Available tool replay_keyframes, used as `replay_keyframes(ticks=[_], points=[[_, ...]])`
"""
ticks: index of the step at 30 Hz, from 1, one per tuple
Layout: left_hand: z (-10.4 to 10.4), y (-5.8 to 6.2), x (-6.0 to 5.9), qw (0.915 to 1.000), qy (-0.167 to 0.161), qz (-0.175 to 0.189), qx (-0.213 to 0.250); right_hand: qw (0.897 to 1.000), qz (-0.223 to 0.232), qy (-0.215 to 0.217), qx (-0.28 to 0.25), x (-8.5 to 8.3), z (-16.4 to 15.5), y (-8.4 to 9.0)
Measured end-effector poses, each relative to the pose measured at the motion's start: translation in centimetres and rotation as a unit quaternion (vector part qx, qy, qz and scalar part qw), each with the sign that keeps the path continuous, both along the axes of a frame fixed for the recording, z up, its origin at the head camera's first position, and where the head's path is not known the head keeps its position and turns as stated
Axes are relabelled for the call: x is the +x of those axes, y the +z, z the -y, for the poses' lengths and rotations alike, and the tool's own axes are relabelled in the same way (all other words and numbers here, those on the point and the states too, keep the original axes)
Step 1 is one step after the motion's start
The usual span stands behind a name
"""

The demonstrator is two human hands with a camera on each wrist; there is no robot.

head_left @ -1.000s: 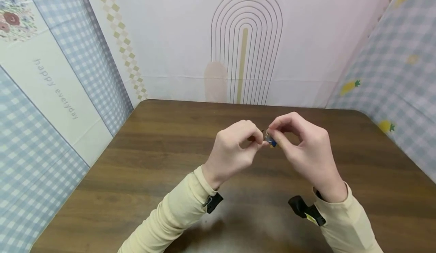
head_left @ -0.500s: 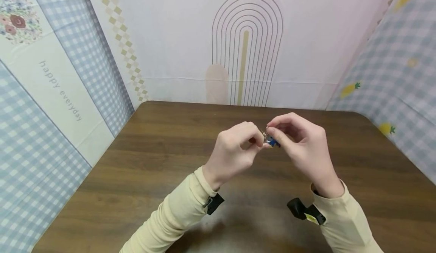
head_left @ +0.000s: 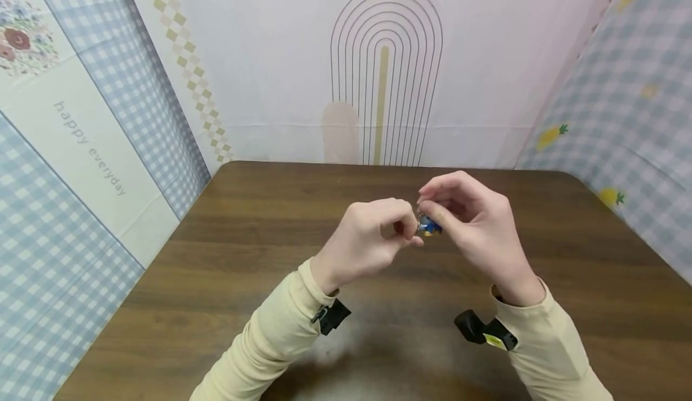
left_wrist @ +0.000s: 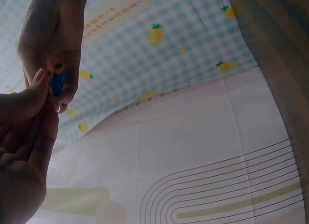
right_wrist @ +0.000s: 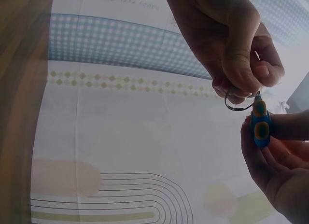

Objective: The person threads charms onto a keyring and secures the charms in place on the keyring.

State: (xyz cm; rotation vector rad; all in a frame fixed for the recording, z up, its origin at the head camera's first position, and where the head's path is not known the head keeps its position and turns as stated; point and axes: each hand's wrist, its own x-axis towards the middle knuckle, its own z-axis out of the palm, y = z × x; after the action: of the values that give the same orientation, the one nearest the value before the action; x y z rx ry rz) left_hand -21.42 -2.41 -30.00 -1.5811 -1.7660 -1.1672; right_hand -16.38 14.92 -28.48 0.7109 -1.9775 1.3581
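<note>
Pinching the metal ring [right_wrist: 235, 109] in the left hand [head_left: 367, 236] and the blue charm [right_wrist: 261, 126] in the right hand [head_left: 481, 227], up over the table [head_left: 243, 239], so could easily drop either from one tiny slip.

Your head view is bright, with soft glare and dark shadow on the bench [head_left: 400, 317]. Your wrist views are dim; there your hands [right_wrist: 236, 48] look dark against the paler cloth [right_wrist: 135, 132].
</note>
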Motion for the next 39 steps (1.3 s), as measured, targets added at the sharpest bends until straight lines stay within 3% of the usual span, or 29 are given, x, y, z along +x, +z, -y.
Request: replay_keyframes(ticks=[8, 19, 26, 30, 33, 39], points=[[0.3, 0.1, -0.4, 0.9993, -0.005, -0.016, -0.033, 0.998, -0.028, 0.039, 0.042, 0.1, 0.1, 0.0], [0.0, 0.3, -0.5, 0.9998, 0.014, -0.006, -0.016, 0.997, -0.035, 0.035, 0.060, -0.1, -0.4, 0.3], [-0.2, 0.2, -0.6, 0.9995, 0.028, -0.015, 0.000, 0.994, -0.043, 0.092, 0.042, -0.3, -0.7, 0.2], [-0.3, 0.4, -0.4, 0.9986, 0.050, -0.010, 0.014, 0.995, -0.032, 0.069, 0.058, -0.2, -1.0, 0.3], [-0.4, 0.3, -0.4, 0.9964, 0.077, -0.030, 0.018, 0.996, -0.024, 0.054, 0.062, -0.1, -1.2, 0.3], [-0.4, -0.2, -0.4, 0.9931, 0.101, -0.037, 0.047, 0.994, -0.030, 0.078, 0.069, -0.3, -1.3, -0.1]])
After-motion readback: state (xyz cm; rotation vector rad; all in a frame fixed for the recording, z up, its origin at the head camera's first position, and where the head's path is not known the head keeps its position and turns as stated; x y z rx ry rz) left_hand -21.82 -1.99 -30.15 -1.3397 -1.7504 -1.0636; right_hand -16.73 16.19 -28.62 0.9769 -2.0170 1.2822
